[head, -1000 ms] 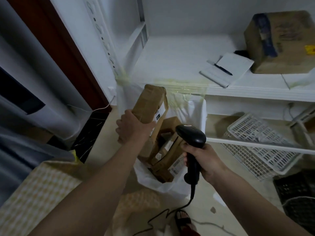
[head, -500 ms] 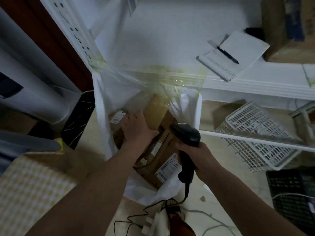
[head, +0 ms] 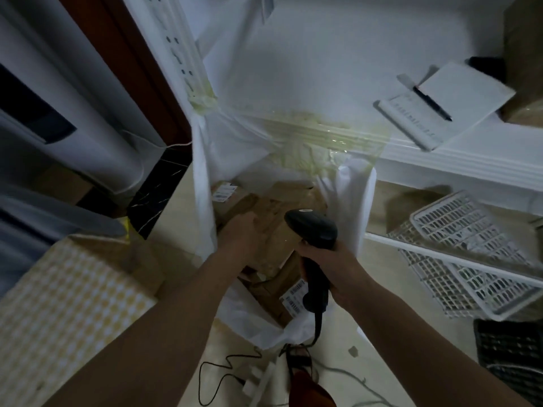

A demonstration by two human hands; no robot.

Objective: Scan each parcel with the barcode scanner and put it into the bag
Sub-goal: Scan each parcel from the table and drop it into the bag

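Observation:
A white bag (head: 202, 201) hangs open, taped to the white shelf edge, with several brown paper parcels inside. My left hand (head: 241, 236) reaches into the bag and rests on the top brown parcel (head: 279, 227), fingers laid over it. My right hand (head: 332, 265) grips the black barcode scanner (head: 314, 230) by its handle, held just right of the parcels over the bag's mouth; its cable trails down to the floor. Another parcel with a barcode label (head: 293, 298) lies lower in the bag.
A white shelf (head: 440, 163) carries a notepad with a pen (head: 435, 104) and a cardboard box (head: 526, 54). Below it sit a white plastic basket (head: 470, 254) and a black crate (head: 511, 353). A yellow checked cloth (head: 58, 304) lies at the left. Cables cross the floor.
My left hand brought the brown parcel down from above the bag into it and now presses on it. My view has moved closer to the bag; the scanner stayed beside it.

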